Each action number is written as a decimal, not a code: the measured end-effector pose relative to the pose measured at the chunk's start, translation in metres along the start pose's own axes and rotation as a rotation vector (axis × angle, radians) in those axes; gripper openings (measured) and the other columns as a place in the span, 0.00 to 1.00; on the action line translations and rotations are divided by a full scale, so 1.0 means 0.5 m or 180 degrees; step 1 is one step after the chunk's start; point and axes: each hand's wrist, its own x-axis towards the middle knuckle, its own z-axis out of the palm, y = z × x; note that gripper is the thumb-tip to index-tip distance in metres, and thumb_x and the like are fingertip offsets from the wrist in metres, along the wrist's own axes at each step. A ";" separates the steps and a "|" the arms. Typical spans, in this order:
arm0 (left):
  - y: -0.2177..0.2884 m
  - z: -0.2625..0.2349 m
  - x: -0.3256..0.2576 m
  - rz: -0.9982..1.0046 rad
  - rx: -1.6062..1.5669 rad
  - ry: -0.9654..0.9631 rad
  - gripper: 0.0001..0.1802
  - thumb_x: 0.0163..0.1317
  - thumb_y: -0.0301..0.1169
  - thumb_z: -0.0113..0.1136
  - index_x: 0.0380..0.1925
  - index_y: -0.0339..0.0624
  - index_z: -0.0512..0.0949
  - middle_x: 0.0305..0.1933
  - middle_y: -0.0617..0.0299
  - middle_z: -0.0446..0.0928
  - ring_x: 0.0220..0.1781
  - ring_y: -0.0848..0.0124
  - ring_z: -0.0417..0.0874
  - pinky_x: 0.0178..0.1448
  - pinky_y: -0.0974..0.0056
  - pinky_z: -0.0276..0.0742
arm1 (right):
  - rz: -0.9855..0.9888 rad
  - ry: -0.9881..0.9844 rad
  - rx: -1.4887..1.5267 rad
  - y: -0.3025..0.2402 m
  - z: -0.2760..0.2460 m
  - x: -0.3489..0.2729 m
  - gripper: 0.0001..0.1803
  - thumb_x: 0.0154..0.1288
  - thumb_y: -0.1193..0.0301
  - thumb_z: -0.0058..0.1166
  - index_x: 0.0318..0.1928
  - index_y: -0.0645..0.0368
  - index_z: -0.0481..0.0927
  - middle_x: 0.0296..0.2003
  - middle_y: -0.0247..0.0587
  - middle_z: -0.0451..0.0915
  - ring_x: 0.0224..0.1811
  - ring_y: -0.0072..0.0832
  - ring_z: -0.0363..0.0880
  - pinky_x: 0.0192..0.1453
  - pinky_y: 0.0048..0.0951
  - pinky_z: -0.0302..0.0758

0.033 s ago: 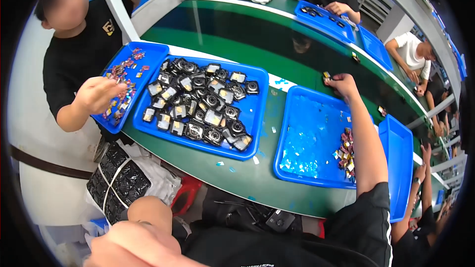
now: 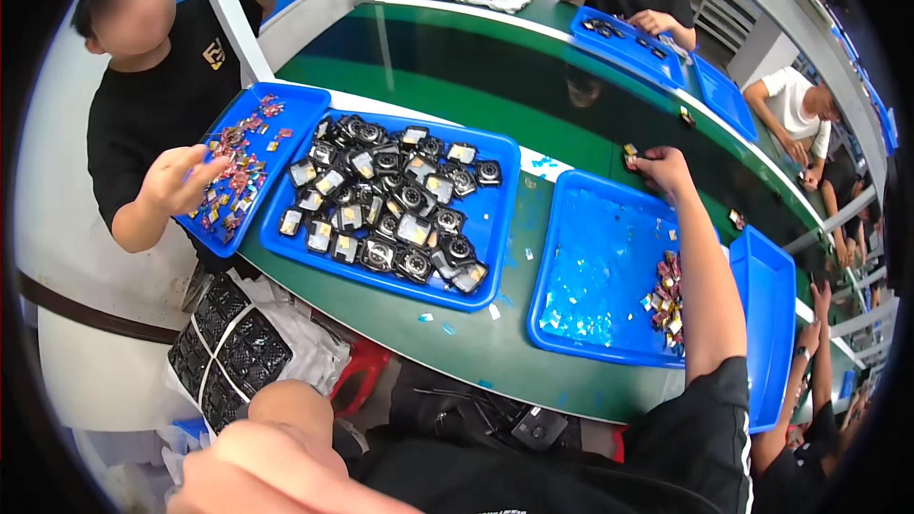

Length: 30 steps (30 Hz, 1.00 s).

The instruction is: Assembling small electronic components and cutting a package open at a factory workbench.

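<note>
My right hand reaches over the far edge of a blue tray. Its fingers pinch a small yellow-and-red electronic part above the green belt. Beneath my forearm, a pile of similar small parts lies at that tray's right side, with bluish film scraps across its bottom. My left hand is low and very near at the bottom left, away from the trays; its fingers are not clear enough to read.
A wide blue tray holds many black watch-like cases. Left of it, a person's hand hovers over a tray of small parts. Another blue tray stands at right. The green belt carries scattered parts; strapped black trays sit below.
The view has shifted slightly. The person's hand at left has moved a little, its fingers spreading more. My right hand still pinches the small part.
</note>
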 end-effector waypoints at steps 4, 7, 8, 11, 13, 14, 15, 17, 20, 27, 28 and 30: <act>-0.043 0.032 -0.048 0.0063 0.1398 0.0657 0.11 0.70 0.28 0.42 0.46 0.37 0.71 0.20 0.65 0.67 0.18 0.69 0.73 0.26 0.67 0.68 | -0.0846 0.0623 -0.0526 -0.030 -0.053 -0.081 0.20 0.54 0.62 0.65 0.46 0.59 0.83 0.42 0.49 0.84 0.47 0.37 0.83 0.52 0.35 0.78; -0.219 0.118 -0.167 -0.0532 0.1117 0.2064 0.13 0.65 0.36 0.58 0.29 0.37 0.79 0.13 0.63 0.73 0.12 0.71 0.74 0.21 0.71 0.69 | -0.1629 0.1078 -0.0095 -0.049 -0.064 -0.270 0.10 0.59 0.67 0.60 0.36 0.61 0.81 0.34 0.49 0.82 0.38 0.42 0.82 0.43 0.40 0.77; -0.247 0.105 -0.221 -0.1046 0.1369 0.1671 0.13 0.66 0.36 0.57 0.30 0.36 0.80 0.14 0.63 0.74 0.12 0.72 0.73 0.22 0.71 0.68 | -0.2112 0.0955 0.0090 -0.055 -0.048 -0.336 0.08 0.60 0.69 0.58 0.36 0.62 0.79 0.32 0.48 0.81 0.37 0.45 0.80 0.41 0.41 0.76; -0.283 0.117 -0.281 -0.1725 0.1762 0.1527 0.11 0.64 0.29 0.55 0.30 0.32 0.82 0.15 0.60 0.74 0.13 0.74 0.73 0.23 0.70 0.67 | -0.2091 0.0735 0.0228 -0.048 -0.091 -0.542 0.04 0.61 0.73 0.58 0.33 0.61 0.79 0.30 0.45 0.79 0.34 0.43 0.80 0.37 0.39 0.75; -0.268 0.121 -0.299 -0.1922 0.2001 0.1254 0.08 0.60 0.26 0.57 0.30 0.33 0.82 0.16 0.59 0.76 0.15 0.72 0.76 0.24 0.69 0.70 | -0.2088 0.1230 0.0010 -0.007 -0.118 -0.611 0.04 0.57 0.77 0.62 0.33 0.63 0.81 0.29 0.47 0.82 0.31 0.39 0.83 0.35 0.32 0.77; -0.252 0.127 -0.307 -0.2070 0.2086 0.1323 0.07 0.59 0.24 0.57 0.30 0.34 0.83 0.16 0.60 0.77 0.15 0.71 0.77 0.24 0.68 0.71 | -0.1859 0.1446 -0.0080 0.017 -0.129 -0.631 0.04 0.56 0.78 0.62 0.32 0.64 0.81 0.29 0.47 0.81 0.31 0.41 0.82 0.35 0.32 0.76; -0.265 0.134 -0.314 -0.1733 0.2116 0.1019 0.07 0.59 0.25 0.57 0.29 0.35 0.83 0.14 0.63 0.75 0.15 0.73 0.76 0.22 0.70 0.69 | -0.1662 0.1657 -0.0577 0.063 -0.157 -0.651 0.03 0.55 0.78 0.61 0.31 0.64 0.80 0.28 0.48 0.81 0.30 0.42 0.82 0.35 0.33 0.76; -0.297 0.144 -0.301 -0.1557 0.1917 0.0719 0.06 0.60 0.27 0.59 0.29 0.37 0.83 0.18 0.60 0.76 0.19 0.69 0.77 0.23 0.67 0.70 | -0.1180 0.1904 -0.0533 0.116 -0.196 -0.675 0.01 0.55 0.80 0.58 0.30 0.65 0.79 0.26 0.47 0.80 0.28 0.36 0.81 0.35 0.30 0.75; -0.287 0.166 -0.272 -0.1588 0.1569 0.0876 0.03 0.56 0.20 0.62 0.29 0.35 0.84 0.22 0.54 0.79 0.21 0.64 0.79 0.27 0.63 0.75 | -0.0853 0.1826 -0.0073 0.086 -0.225 -0.708 0.01 0.55 0.80 0.57 0.29 0.65 0.80 0.25 0.40 0.79 0.27 0.26 0.78 0.32 0.26 0.72; -0.266 0.157 -0.308 -0.0675 0.2560 0.0534 0.04 0.53 0.23 0.65 0.29 0.35 0.82 0.22 0.58 0.79 0.20 0.65 0.79 0.27 0.63 0.75 | -0.3036 0.1043 0.0215 -0.327 -0.229 -0.535 0.04 0.56 0.83 0.57 0.33 0.65 0.80 0.30 0.42 0.79 0.29 0.26 0.78 0.33 0.24 0.74; -0.266 0.151 -0.300 -0.0512 0.2688 0.0414 0.03 0.52 0.22 0.64 0.29 0.36 0.82 0.22 0.59 0.79 0.21 0.66 0.80 0.27 0.63 0.75 | -0.3217 0.0920 0.0119 -0.388 -0.226 -0.505 0.04 0.57 0.82 0.57 0.35 0.64 0.79 0.31 0.43 0.79 0.30 0.28 0.79 0.35 0.24 0.76; -0.280 0.141 -0.305 -0.0493 0.2538 0.0505 0.11 0.47 0.25 0.72 0.33 0.42 0.85 0.13 0.67 0.75 0.15 0.75 0.77 0.22 0.71 0.73 | -0.3826 0.0996 0.0013 -0.498 -0.212 -0.437 0.05 0.59 0.80 0.59 0.36 0.63 0.80 0.32 0.44 0.80 0.33 0.30 0.80 0.36 0.26 0.77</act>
